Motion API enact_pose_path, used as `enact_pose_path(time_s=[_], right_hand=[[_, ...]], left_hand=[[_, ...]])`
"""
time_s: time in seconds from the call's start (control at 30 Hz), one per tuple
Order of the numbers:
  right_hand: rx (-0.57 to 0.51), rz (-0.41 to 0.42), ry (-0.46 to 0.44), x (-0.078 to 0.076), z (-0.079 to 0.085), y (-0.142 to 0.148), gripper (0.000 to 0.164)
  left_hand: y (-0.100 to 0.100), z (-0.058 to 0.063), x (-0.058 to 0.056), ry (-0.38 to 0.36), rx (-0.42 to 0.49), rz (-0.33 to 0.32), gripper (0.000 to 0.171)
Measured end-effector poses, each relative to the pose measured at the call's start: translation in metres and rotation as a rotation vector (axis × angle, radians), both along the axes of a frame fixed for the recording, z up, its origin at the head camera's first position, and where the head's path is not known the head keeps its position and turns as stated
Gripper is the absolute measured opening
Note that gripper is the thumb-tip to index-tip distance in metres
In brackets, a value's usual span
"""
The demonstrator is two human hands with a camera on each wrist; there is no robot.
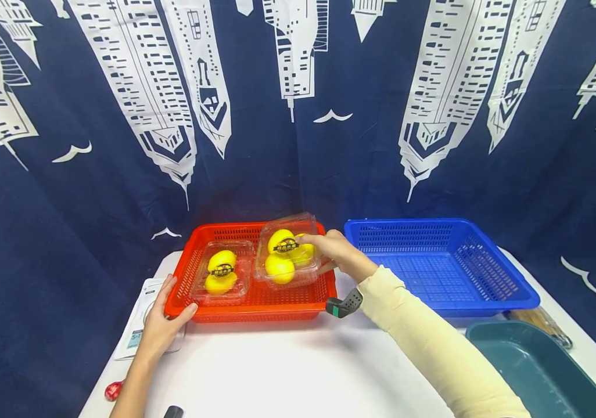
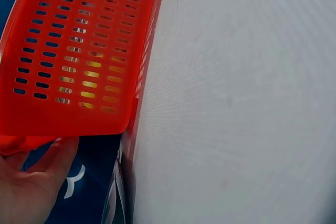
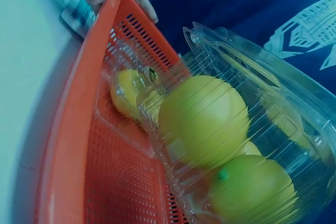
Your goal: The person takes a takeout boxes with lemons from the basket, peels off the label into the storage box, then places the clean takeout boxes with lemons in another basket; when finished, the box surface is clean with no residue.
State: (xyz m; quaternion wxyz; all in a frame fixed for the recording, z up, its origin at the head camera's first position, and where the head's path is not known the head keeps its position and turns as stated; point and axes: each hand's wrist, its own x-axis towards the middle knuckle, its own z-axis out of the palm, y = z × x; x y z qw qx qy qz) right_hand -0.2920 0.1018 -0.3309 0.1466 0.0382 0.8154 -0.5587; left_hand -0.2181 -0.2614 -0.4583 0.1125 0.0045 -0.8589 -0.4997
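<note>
"What does the photo show?"

"A person's right hand [image 1: 337, 251] grips a clear plastic clamshell [image 1: 302, 275] of lemons [image 1: 279, 269] by its right side, thumb over the lid and fingers lower down, at the right end of a red slotted basket [image 1: 256, 314]. The pack sits at a tilt, its far edge overlapping the basket's back rim."

"And the left?"

"The left hand [image 1: 161, 328] holds the basket's near left corner, thumb to the front and fingers along the end. Inside, a second labelled clamshell [image 1: 244, 262] lies in the basket's left half."

"Which step is this?"

"Judging by the pose, handling the right-hand pack at the basket while the left steadies it. Whether it is going in or coming out — the frame cannot say. Nor can I tell whether its underside touches the basket floor."

"What does the next move call for?"

"A level pack and a firm pinch, I would judge — thin plastic flexes, and the lemons could roll against the lid. If it is lifted toward the blue basket [image 1: 486, 305] just to the right, it must clear the red rim; if lowered, it needs room beside its neighbour."
</note>
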Motion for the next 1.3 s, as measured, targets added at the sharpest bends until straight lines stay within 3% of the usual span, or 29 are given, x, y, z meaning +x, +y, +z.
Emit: enact_pose_path(time_s=[0.3, 0.83, 1.3], right_hand=[[0.013, -0.010, -0.001, 0.022, 0.010, 0.021, 0.048], [-0.029, 0.015, -0.002, 0.068, 0.002, 0.064, 0.048], [-0.008, 0.025, -0.005, 0.112, -0.004, 0.090, 0.038]], left_hand=[[-0.001, 0.001, -0.003, 0.010, 0.007, 0.000, 0.085], [0.002, 0.000, -0.004, -0.006, 0.006, -0.027, 0.088], [0.003, 0.002, -0.002, -0.013, -0.023, 0.018, 0.085]])
